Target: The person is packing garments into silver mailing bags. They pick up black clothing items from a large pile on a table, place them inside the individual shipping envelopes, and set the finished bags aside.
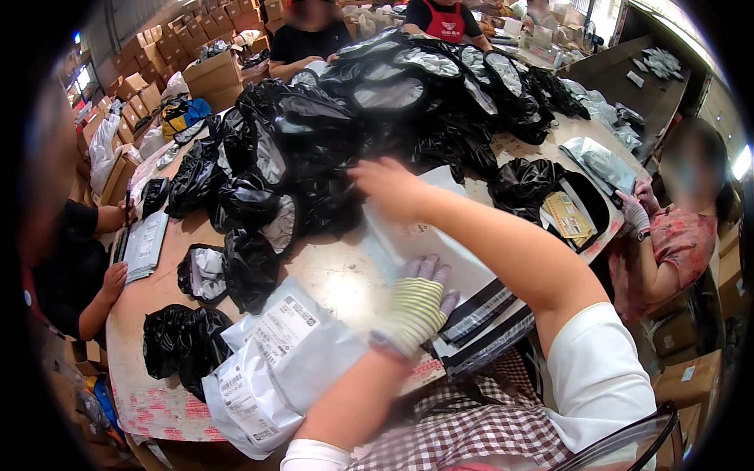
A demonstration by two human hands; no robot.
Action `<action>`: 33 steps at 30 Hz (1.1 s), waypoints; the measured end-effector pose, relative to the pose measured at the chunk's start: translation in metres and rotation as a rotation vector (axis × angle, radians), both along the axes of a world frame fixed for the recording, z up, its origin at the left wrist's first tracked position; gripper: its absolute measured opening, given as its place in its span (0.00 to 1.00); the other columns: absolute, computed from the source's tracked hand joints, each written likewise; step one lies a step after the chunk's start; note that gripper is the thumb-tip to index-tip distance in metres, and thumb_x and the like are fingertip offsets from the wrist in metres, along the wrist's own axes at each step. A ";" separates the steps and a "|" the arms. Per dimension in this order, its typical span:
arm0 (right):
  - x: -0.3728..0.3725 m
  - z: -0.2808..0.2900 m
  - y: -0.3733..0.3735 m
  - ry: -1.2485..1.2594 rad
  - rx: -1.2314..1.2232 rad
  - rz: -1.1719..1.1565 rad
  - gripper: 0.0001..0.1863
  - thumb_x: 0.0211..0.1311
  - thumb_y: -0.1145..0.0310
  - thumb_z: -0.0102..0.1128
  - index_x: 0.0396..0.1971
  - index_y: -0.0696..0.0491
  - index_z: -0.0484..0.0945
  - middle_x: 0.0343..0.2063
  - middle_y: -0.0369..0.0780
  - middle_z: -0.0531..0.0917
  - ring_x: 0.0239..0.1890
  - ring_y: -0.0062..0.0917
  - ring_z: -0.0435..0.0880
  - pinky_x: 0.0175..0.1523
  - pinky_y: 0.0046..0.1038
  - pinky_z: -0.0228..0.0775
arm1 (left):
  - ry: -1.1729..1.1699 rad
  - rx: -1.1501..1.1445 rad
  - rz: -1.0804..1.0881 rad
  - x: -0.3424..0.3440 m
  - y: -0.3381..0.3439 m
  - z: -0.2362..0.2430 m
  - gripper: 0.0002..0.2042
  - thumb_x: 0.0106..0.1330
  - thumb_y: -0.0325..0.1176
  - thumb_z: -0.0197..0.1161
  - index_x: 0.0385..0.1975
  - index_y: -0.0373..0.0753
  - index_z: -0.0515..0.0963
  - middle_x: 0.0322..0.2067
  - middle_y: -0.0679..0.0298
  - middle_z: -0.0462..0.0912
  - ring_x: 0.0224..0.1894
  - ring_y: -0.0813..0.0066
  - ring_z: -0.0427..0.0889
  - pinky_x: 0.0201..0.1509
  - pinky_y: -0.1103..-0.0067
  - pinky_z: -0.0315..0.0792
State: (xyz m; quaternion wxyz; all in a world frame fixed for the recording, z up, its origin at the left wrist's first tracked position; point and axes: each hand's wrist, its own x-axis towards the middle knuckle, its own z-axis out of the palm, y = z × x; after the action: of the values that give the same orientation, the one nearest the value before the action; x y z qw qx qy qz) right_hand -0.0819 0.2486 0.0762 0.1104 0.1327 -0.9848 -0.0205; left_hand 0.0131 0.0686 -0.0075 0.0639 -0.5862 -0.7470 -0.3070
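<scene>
My left hand [416,302], in a yellow-and-grey striped glove, lies with fingers stretched on a stack of white mailing bags [463,271] at the table's near edge. The bags' black-and-clear strip ends lie at the near right of that hand. My bare right hand [390,187] is stretched out above the far end of the bags, beside a large heap of glossy black bundles [314,141] with silver oval faces. Motion blurs it, but its fingers look apart and nothing shows in them. Left of my gloved hand lie filled, labelled white parcels [275,337].
Loose black bundles [188,337] lie at the table's [129,392] left. A person at left handles a stack of labelled mailers [145,243]; another at right, in gloves, holds a grey parcel [601,161]. Two people stand behind the heap. A conveyor [667,90] runs at far right.
</scene>
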 end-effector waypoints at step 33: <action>0.215 -0.035 -0.049 -0.028 -0.224 -0.537 0.26 0.60 0.59 0.69 0.55 0.58 0.78 0.59 0.49 0.78 0.63 0.42 0.74 0.59 0.43 0.69 | -0.781 0.167 0.020 -0.005 -0.014 0.014 0.16 0.65 0.24 0.64 0.52 0.34 0.72 0.42 0.55 0.81 0.45 0.65 0.80 0.48 0.70 0.79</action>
State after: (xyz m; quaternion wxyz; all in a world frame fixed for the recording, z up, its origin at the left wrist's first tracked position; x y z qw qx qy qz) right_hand 0.1331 0.1995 0.0413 0.1012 -0.1455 -0.9822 0.0617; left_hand 0.0080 0.0547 0.0070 -0.1746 -0.4108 -0.6932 -0.5659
